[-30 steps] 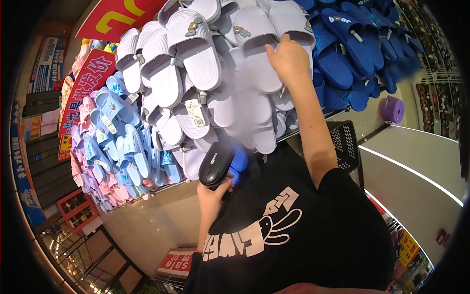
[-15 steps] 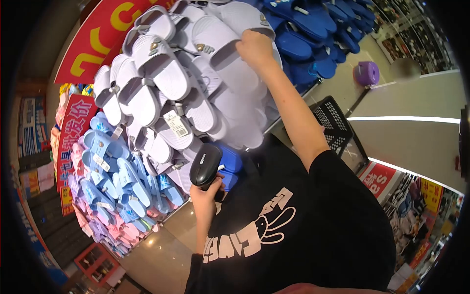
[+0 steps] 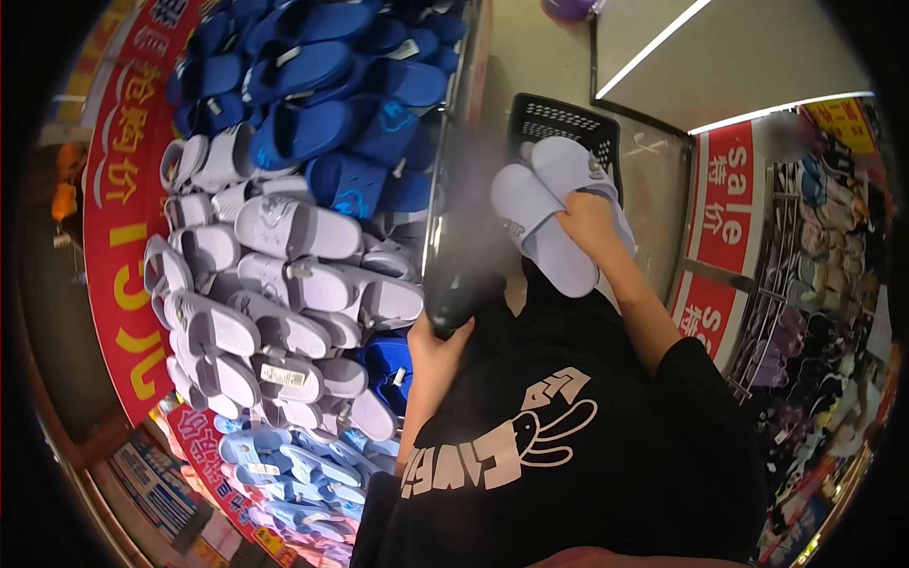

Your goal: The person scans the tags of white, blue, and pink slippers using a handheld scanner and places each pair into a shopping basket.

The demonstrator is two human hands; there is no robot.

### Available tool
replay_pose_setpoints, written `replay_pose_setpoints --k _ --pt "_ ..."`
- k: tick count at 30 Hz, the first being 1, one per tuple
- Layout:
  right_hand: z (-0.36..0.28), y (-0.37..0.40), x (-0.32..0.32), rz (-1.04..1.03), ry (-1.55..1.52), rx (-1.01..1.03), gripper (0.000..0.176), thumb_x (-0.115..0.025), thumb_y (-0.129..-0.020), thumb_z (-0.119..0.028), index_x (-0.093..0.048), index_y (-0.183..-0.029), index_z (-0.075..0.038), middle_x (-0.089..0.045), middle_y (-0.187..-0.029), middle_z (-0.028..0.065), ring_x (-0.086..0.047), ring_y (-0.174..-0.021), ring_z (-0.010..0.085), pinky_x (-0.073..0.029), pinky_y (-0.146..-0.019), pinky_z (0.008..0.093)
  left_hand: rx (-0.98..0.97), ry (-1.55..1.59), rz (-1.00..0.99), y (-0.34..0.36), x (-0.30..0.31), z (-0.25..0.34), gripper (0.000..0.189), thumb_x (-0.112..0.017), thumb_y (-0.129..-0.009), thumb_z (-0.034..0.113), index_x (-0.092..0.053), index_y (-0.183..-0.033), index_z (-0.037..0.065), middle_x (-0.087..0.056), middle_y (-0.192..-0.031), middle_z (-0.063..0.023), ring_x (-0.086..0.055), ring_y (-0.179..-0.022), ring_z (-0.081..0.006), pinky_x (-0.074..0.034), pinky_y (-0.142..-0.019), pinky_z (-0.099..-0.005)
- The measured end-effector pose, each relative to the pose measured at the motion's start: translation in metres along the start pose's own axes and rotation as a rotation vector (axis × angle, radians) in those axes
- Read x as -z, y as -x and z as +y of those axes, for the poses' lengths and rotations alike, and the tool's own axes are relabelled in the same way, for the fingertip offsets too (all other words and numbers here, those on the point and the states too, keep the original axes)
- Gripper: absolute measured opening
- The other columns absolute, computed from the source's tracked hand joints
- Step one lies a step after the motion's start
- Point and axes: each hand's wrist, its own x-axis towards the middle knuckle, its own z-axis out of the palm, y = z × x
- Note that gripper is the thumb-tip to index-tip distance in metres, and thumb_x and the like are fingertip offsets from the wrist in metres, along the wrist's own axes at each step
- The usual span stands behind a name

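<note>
Lilac slippers [image 3: 542, 220] lie clasped in the right hand [image 3: 589, 222], beside the scanner [image 3: 453, 298].

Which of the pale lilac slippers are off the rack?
The pair gripped by the right hand, in front of the black basket; the rest hang on the rack.

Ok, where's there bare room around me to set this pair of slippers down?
Bare floor lies between the black basket and the red sale sign. The rack to your left is packed with overlapping slippers, no gap for a hand. The basket's inside is partly hidden by the pair in your right hand; your left hand holds the scanner.
</note>
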Motion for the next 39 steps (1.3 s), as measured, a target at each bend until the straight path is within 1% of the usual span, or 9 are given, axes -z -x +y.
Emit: replay_pose_setpoints --k 5,13,20,22,23,29,33,37,39 --pt "0.116 0.024 0.004 -0.128 -0.059 -0.366 0.035 -0.071 -0.073 -0.030 -0.063 -0.071 0.003 -0.063 -0.074 0.0259 -0.064 -0.075 0.0406 -0.049 -0.069 0.0480 -0.115 -0.054 -0.167 -0.050 -0.098 -0.007 0.034 -0.073 -0.074 0.001 -0.063 -0.106 -0.003 -0.069 -0.094 -0.0159 -0.068 -0.087 -0.0244 -0.051 -0.080 -0.0321" --pt "0.232 -0.023 -0.064 -0.317 -0.071 -0.449 0.036 -0.072 -0.074 -0.033 -0.067 -0.079 0.003 -0.065 -0.084 0.0258 -0.065 -0.083 0.0407 -0.050 -0.074 0.0478 -0.100 -0.300 -0.077 -0.099 -0.205 -0.040 0.037 -0.074 -0.077 0.007 -0.061 -0.110 -0.004 -0.069 -0.097 -0.0229 -0.069 -0.091 -0.0339 -0.053 -0.079 -0.0361" --pt "0.245 -0.115 -0.198 -0.397 -0.209 -0.497 0.030 -0.069 -0.075 -0.030 -0.069 -0.083 0.000 -0.067 -0.091 0.0239 -0.066 -0.087 0.0402 -0.051 -0.078 0.0482 0.135 -0.350 -0.132 -0.138 -0.196 -0.067 0.036 -0.072 -0.081 0.005 -0.060 -0.114 -0.003 -0.071 -0.099 -0.0177 -0.071 -0.088 -0.0241 -0.055 -0.075 -0.0344" --pt "0.257 -0.131 -0.266 -0.280 -0.255 -0.473 0.024 -0.066 -0.077 -0.025 -0.070 -0.081 -0.002 -0.068 -0.089 0.0226 -0.066 -0.085 0.0403 -0.052 -0.078 0.0477 0.546 -0.107 -0.163 -0.156 -0.195 -0.066 0.031 -0.070 -0.083 0.003 -0.062 -0.112 -0.004 -0.071 -0.097 -0.0135 -0.071 -0.077 -0.0172 -0.055 -0.064 -0.0291" --pt "0.265 -0.140 -0.295 -0.296 -0.253 -0.476 0.024 -0.066 -0.077 -0.025 -0.070 -0.081 -0.002 -0.068 -0.089 0.0226 -0.066 -0.085 0.0403 -0.052 -0.078 0.0477 0.598 -0.022 -0.150 -0.164 -0.194 -0.064 0.027 -0.068 -0.083 -0.001 -0.064 -0.110 -0.006 -0.071 -0.094 -0.0130 -0.069 -0.067 -0.0143 -0.053 -0.058 -0.0248" --pt "0.314 -0.182 -0.424 -0.253 -0.184 -0.508 0.027 -0.067 -0.081 -0.027 -0.069 -0.088 -0.001 -0.068 -0.095 0.0227 -0.066 -0.090 0.0405 -0.052 -0.082 0.0483 0.720 -0.113 -0.083 -0.178 -0.193 -0.084 0.027 -0.066 -0.079 -0.008 -0.065 -0.105 -0.009 -0.071 -0.092 -0.0142 -0.067 -0.066 -0.0146 -0.055 -0.061 -0.0271" --pt "0.346 -0.202 -0.458 -0.253 -0.238 -0.631 0.030 -0.066 -0.082 -0.027 -0.068 -0.090 0.001 -0.068 -0.096 0.0240 -0.065 -0.092 0.0424 -0.051 -0.083 0.0479 0.797 -0.159 -0.052 -0.187 -0.194 -0.098 0.029 -0.073 -0.074 -0.005 -0.065 -0.101 -0.007 -0.072 -0.091 -0.0138 -0.068 -0.068 -0.0157 -0.055 -0.064 -0.0284" --pt "0.384 -0.187 -0.513 -0.293 -0.272 -0.549 0.033 -0.064 -0.083 -0.026 -0.067 -0.097 0.003 -0.067 -0.099 0.0272 -0.064 -0.096 0.0432 -0.051 -0.085 0.0471 0.735 -0.387 -0.103 -0.174 -0.187 -0.103 0.037 -0.082 -0.066 0.005 -0.067 -0.099 -0.002 -0.072 -0.087 -0.0130 -0.069 -0.074 -0.0197 -0.054 -0.068 -0.0312" --pt "0.384 -0.157 -0.521 -0.313 -0.272 -0.514 0.038 -0.063 -0.083 -0.026 -0.065 -0.106 0.004 -0.066 -0.099 0.0297 -0.064 -0.097 0.0432 -0.051 -0.087 0.0465 0.498 -0.528 -0.161 -0.176 -0.191 -0.092 0.036 -0.081 -0.066 0.005 -0.066 -0.098 0.000 -0.071 -0.086 -0.0136 -0.070 -0.075 -0.0231 -0.054 -0.069 -0.0323"
